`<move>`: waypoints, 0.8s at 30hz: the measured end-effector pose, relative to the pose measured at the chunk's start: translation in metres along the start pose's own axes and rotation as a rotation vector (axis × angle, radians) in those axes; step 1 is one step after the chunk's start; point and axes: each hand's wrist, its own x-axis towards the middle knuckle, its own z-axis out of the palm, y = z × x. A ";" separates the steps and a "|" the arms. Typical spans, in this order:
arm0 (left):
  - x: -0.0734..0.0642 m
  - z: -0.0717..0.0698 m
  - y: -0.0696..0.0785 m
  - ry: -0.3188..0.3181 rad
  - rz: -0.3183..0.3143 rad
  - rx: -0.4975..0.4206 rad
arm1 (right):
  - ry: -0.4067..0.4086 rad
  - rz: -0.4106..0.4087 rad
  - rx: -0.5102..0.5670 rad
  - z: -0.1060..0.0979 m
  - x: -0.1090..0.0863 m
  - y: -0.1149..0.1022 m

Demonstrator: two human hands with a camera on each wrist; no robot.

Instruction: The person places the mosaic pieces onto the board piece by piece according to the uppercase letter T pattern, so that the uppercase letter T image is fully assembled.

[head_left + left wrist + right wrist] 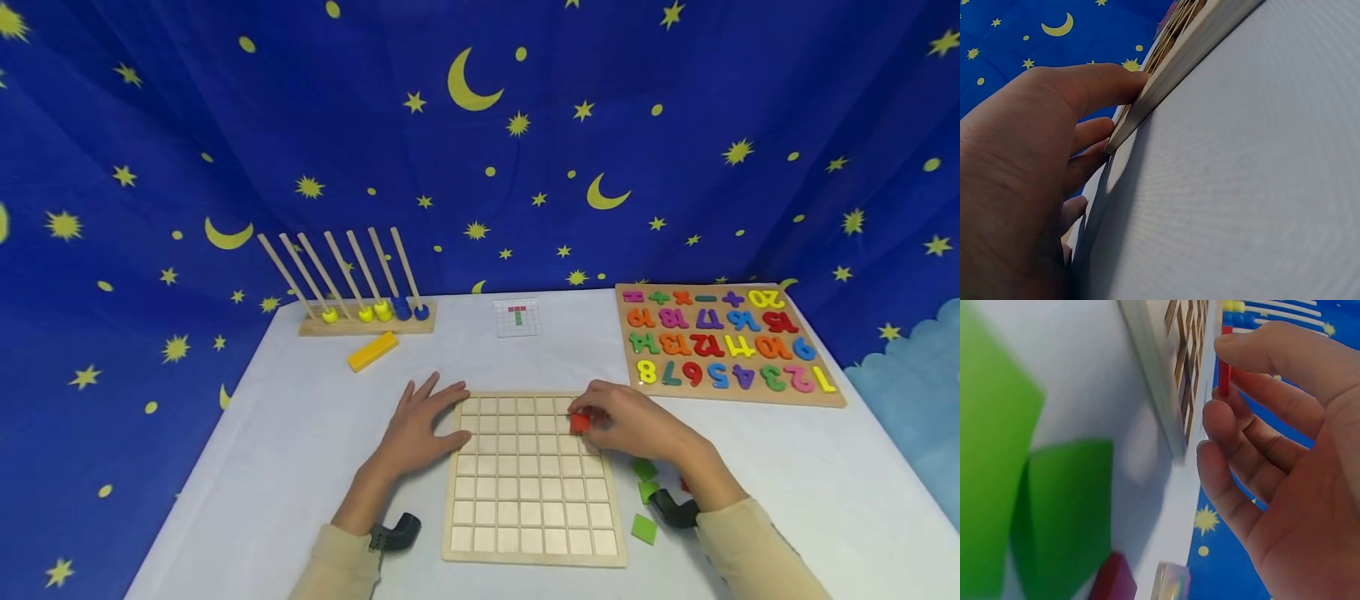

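A wooden grid board (531, 490) with square cells lies on the table between both hands. Pinched between thumb and fingers of my right hand (637, 421) is a red square tile (580, 423), over the board's upper right cells. In the right wrist view the red tile (1225, 362) appears edge-on, apart from the board. My left hand (417, 429) rests at the board's upper left edge with fingers spread, thumb and index touching the rim. Several green tiles (643, 529) lie right of the board, partly under my right forearm, with a bit of red beside them.
A small card (517, 318) with a red and green T pattern lies behind the board. At back left are a peg abacus (367, 325) with beads and a yellow block (372, 352). A number puzzle board (731, 346) lies at back right. A starry blue curtain hangs behind.
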 end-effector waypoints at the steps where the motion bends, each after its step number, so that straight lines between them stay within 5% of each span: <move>1: 0.000 0.000 0.000 0.000 0.002 0.003 | 0.001 -0.005 -0.001 0.001 0.001 -0.001; 24: 0.002 -0.002 0.001 -0.001 0.002 0.011 | 0.008 -0.094 -0.033 0.012 0.034 -0.025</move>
